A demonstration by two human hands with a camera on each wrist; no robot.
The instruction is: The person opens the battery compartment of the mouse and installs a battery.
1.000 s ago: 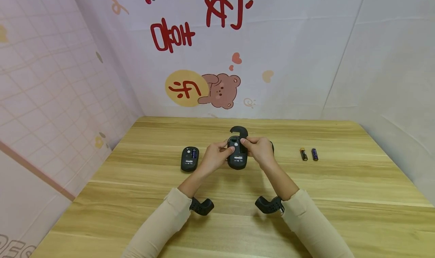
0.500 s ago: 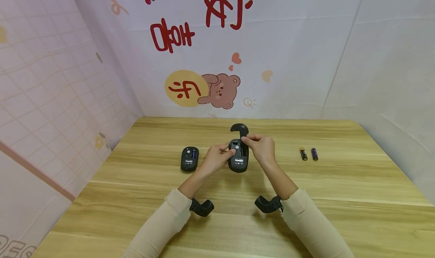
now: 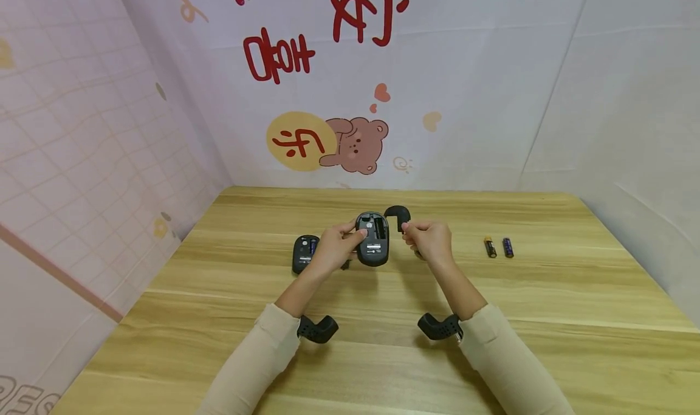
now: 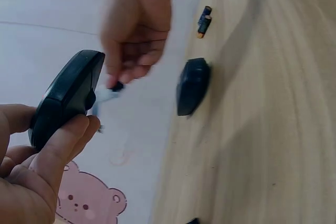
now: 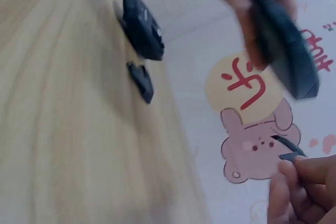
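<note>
My left hand (image 3: pixel 335 248) grips a black computer mouse (image 3: pixel 373 251), underside toward me, its battery slot uncovered and dark inside. The thumb lies on the underside. To its right, my right hand (image 3: pixel 431 240) pinches the curved black battery cover (image 3: pixel 403 213) between thumb and fingertips, apart from the mouse. In the right wrist view the battery cover (image 5: pixel 290 157) shows as a thin edge at the fingertips. A second mouse (image 3: pixel 302 258) lies underside up on the table left of my left hand, a blue battery (image 3: pixel 313 246) in its slot.
Two loose batteries, one black and orange (image 3: pixel 490 247), one blue (image 3: pixel 508 248), lie at the right on the wooden table (image 3: pixel 547 281). Another mouse (image 4: pixel 193 86) sits beyond my right hand. A loose dark cover (image 5: pixel 140 81) lies near the second mouse. A printed wall (image 3: pixel 470 99) stands behind.
The battery cover has come off the held mouse and moved right with my right hand. My left hand has shifted slightly left and up with the mouse, partly hiding the second mouse.
</note>
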